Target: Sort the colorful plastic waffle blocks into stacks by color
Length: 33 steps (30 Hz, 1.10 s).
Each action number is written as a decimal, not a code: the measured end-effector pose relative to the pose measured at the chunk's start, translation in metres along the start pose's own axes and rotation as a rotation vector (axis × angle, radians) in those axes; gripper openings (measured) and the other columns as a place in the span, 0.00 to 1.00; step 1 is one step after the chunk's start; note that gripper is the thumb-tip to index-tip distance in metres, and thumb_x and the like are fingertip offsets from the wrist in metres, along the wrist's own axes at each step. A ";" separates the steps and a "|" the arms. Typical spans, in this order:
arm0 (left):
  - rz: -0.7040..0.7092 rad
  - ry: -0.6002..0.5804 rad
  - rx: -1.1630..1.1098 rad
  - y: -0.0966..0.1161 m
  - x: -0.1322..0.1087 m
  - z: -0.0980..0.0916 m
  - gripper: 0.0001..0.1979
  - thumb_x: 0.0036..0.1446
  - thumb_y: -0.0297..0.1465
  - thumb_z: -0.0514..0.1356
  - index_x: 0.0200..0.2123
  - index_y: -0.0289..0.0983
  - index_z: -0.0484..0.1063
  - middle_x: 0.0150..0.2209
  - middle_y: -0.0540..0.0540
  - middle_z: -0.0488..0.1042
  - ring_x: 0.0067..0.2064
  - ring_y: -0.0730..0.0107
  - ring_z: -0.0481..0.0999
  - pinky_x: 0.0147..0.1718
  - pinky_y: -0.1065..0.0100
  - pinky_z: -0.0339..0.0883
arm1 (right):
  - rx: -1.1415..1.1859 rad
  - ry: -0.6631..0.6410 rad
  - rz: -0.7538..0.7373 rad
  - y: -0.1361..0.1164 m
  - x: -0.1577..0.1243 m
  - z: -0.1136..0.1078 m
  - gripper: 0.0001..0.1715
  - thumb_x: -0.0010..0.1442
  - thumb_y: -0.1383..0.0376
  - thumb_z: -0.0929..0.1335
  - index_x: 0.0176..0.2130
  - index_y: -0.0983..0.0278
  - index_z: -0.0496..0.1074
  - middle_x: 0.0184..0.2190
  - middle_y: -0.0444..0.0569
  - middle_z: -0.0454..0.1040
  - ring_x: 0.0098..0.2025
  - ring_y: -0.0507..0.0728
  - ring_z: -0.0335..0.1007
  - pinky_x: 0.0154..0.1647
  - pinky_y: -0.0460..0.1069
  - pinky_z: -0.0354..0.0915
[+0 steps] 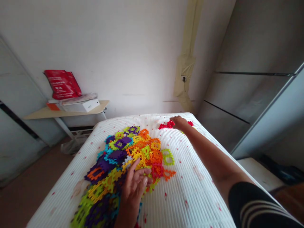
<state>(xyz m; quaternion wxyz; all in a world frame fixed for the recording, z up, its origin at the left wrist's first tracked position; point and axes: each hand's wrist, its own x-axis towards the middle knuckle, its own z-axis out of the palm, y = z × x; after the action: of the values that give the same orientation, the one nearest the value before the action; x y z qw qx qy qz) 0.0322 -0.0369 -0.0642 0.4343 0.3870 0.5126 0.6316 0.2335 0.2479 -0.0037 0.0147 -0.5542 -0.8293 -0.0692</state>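
Observation:
My left hand [136, 185] hovers palm-up over the near right side of a heap of interlocking plastic building pieces [116, 155]. Its fingers are loosely curled and apart, with nothing in them. At the far end of the bed, my right hand [180, 122] is stretched out, fingers bent together on a red toothed piece [170, 124]; its fingertips are partly hidden. More red pieces [190, 123] lie just right of that hand, partly behind the wrist. Purple, blue, green, yellow and orange frames overlap in the heap. A lime-green frame [168, 157] and an orange triangle [169, 174] lie along its right edge.
The pieces lie on a white ribbed bed cover [190, 190] with red specks. Left of the bed, a small table [42, 113] carries a red bag [62, 85] and a white box [83, 106]. Grey cabinet doors [239, 91] stand at the right, and a socket [183, 78] is on the wall.

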 end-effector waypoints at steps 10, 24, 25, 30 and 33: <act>0.039 0.023 -0.088 -0.020 0.008 0.000 0.34 0.51 0.44 0.61 0.58 0.37 0.58 0.36 0.43 0.74 0.27 0.70 0.73 0.26 0.69 0.64 | -0.081 -0.206 0.062 0.001 0.044 0.026 0.23 0.58 0.63 0.69 0.53 0.61 0.67 0.50 0.56 0.70 0.51 0.62 0.67 0.45 0.55 0.67; 0.032 0.017 -0.141 -0.020 0.009 -0.002 0.32 0.48 0.42 0.64 0.55 0.38 0.62 0.37 0.42 0.75 0.27 0.69 0.74 0.26 0.69 0.66 | -0.124 -0.291 0.069 -0.004 0.056 0.032 0.26 0.56 0.65 0.70 0.54 0.63 0.66 0.52 0.58 0.68 0.54 0.65 0.63 0.47 0.57 0.66; 0.039 0.021 -0.143 -0.018 0.008 -0.002 0.31 0.48 0.42 0.64 0.55 0.38 0.62 0.37 0.42 0.75 0.28 0.69 0.74 0.26 0.68 0.66 | -0.124 -0.292 0.070 -0.005 0.056 0.032 0.27 0.55 0.66 0.70 0.54 0.63 0.67 0.52 0.59 0.68 0.55 0.66 0.63 0.47 0.57 0.66; 0.054 0.029 -0.121 -0.007 0.005 -0.006 0.28 0.50 0.39 0.63 0.54 0.38 0.64 0.37 0.44 0.75 0.28 0.71 0.73 0.30 0.67 0.68 | -0.119 -0.265 0.077 -0.010 0.047 0.026 0.33 0.50 0.68 0.73 0.55 0.62 0.65 0.52 0.58 0.68 0.54 0.66 0.63 0.47 0.59 0.65; 0.042 0.068 -0.080 -0.002 0.007 -0.015 0.26 0.50 0.38 0.63 0.52 0.37 0.67 0.37 0.45 0.75 0.29 0.71 0.73 0.32 0.67 0.68 | -0.108 -0.179 0.063 -0.018 0.036 0.014 0.33 0.52 0.69 0.71 0.57 0.62 0.62 0.54 0.60 0.66 0.56 0.66 0.60 0.49 0.59 0.62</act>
<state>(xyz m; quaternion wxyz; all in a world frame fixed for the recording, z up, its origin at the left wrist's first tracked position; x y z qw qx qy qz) 0.0164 -0.0346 -0.0681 0.4185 0.3582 0.4932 0.6733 0.2032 0.2761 -0.0159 -0.0871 -0.5839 -0.8047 -0.0633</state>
